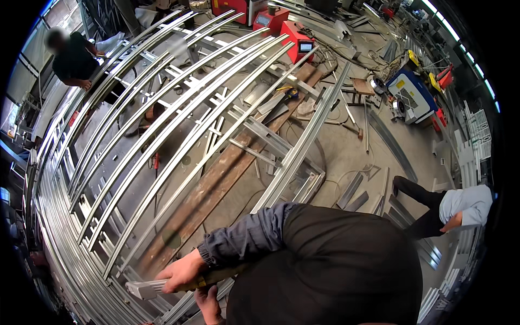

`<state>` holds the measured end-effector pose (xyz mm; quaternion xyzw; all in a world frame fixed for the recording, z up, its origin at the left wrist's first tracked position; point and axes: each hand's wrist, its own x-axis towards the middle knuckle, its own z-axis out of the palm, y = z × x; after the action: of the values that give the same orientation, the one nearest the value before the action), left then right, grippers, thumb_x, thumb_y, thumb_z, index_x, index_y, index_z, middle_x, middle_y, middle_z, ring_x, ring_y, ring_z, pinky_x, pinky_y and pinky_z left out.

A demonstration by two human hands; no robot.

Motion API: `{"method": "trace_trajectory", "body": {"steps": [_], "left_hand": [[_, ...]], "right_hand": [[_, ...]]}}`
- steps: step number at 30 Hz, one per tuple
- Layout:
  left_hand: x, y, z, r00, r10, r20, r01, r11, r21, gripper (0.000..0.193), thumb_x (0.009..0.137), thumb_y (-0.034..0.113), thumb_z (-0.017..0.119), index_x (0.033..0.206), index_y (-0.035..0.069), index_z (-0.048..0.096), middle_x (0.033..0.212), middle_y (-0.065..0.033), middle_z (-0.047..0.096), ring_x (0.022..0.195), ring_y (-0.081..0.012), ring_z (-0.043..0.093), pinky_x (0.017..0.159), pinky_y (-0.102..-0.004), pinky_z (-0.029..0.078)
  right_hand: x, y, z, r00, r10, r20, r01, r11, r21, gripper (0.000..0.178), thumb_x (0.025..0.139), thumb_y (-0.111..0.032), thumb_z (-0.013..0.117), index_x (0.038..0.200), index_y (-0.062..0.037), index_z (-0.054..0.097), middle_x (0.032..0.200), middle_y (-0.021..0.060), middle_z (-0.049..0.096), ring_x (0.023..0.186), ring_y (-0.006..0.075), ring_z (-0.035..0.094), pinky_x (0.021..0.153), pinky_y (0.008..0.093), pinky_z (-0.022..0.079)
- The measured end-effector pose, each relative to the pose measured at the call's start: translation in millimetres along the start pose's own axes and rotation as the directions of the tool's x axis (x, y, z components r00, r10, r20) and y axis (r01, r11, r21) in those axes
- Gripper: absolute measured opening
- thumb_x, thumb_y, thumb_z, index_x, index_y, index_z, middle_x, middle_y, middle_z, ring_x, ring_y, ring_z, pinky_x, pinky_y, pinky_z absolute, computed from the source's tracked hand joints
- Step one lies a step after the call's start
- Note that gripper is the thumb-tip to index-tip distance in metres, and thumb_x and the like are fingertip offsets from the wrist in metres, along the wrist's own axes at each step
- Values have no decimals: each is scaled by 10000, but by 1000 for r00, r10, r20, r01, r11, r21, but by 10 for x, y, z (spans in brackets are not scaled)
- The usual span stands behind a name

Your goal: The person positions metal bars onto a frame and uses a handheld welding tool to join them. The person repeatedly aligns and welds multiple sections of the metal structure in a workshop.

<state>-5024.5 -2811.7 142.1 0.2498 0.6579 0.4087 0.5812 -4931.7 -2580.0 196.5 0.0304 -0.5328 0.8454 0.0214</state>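
My right hand (183,272) reaches in at lower left from a dark blue-grey sleeve. Its fingers are closed round a light grey metal piece (142,290) with a squared end. A yellowish-black length (218,275) runs back from that hand under the sleeve; I cannot tell what it is. Just below, my left hand (209,305) has its fingers curled upward close to that length, and what they grip is hidden. Beyond my hands stretches a large frame of long curved silvery metal rails (189,105) joined by shorter crosspieces. My dark clothing fills the lower middle.
A rusty brown beam (211,189) lies under the rails. Red machines (298,46) stand at the back, and a blue-white machine (411,95) at right. Cables and metal offcuts (352,187) litter the floor. One person (76,59) stands far left, another (457,208) at right.
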Motion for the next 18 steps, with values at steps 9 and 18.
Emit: {"method": "trace_trajectory", "body": {"steps": [9,18], "left_hand": [[-25,-728,-1426,910,392,135,-252,264,931,989,651,292,955,1516,52,540,1518,-215,542,1437,-466,467,1209,-558,391],[110,-1098,-1936,840,465,280,-405,193,894,761,745,277,926,1425,86,642,1362,-166,622,1286,-391,567,1131,-513,434]], "right_hand": [[-191,-290,380,981,-63,-185,38,990,-137,535,1105,-436,583,1444,-23,551,1156,64,667,1070,164,589,928,339,503],[7,-304,1164,940,224,-257,-273,945,-177,672,1121,-504,563,1629,-85,429,1150,62,650,997,139,581,828,312,496]]}}
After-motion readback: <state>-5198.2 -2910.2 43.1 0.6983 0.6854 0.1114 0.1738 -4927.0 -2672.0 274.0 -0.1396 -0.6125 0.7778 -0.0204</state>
